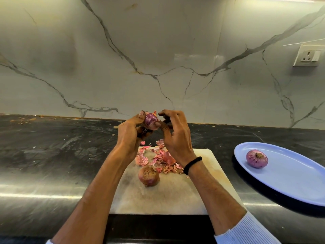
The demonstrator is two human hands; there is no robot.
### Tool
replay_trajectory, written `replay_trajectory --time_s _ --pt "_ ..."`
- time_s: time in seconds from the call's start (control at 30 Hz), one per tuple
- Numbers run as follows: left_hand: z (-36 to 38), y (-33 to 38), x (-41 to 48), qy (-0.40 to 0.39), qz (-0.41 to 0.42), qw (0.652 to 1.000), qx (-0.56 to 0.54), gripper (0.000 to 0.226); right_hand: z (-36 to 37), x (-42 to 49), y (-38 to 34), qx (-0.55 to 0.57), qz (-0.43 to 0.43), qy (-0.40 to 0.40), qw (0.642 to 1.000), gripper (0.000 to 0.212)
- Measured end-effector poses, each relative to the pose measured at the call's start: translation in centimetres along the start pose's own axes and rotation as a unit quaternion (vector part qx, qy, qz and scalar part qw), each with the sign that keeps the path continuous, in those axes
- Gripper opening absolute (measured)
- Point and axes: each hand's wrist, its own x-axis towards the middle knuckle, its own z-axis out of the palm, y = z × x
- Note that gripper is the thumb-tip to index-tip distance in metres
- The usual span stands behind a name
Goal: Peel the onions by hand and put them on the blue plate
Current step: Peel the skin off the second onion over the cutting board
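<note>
My left hand grips a partly peeled purple onion, raised above the far edge of the white cutting board. My right hand pinches at the onion's right side with thumb and fingertips, where a scrap of skin sticks up. An unpeeled onion sits on the board, near a heap of pink onion skins. A peeled purple onion lies on the blue plate to the right.
The board and plate rest on a dark stone counter that runs to a marble-patterned wall. A wall socket is at the upper right. A few skin scraps lie on the counter past the board.
</note>
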Motion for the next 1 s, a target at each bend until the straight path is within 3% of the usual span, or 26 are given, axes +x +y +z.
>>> replay_trajectory --time_s 0.27,0.4,0.63,1.0 --pt "0.09 -0.31 0.24 -0.008 -0.013 1.0 0.007 0.032 -0.06 0.0 0.02 -0.046 -0.01 0.021 0.999 0.015" --pt "0.01 -0.19 0.38 0.025 -0.022 0.999 -0.014 0.032 0.16 -0.05 -0.07 -0.043 -0.018 0.016 0.999 0.01" --pt "-0.13 -0.04 0.58 0.027 -0.012 0.999 -0.037 0.033 0.17 -0.22 0.02 -0.015 0.005 -0.032 0.999 0.047" --pt "0.19 -0.23 0.27 -0.007 -0.023 0.999 -0.049 0.026 -0.01 -0.09 -0.07 -0.035 -0.027 -0.003 0.999 0.03"
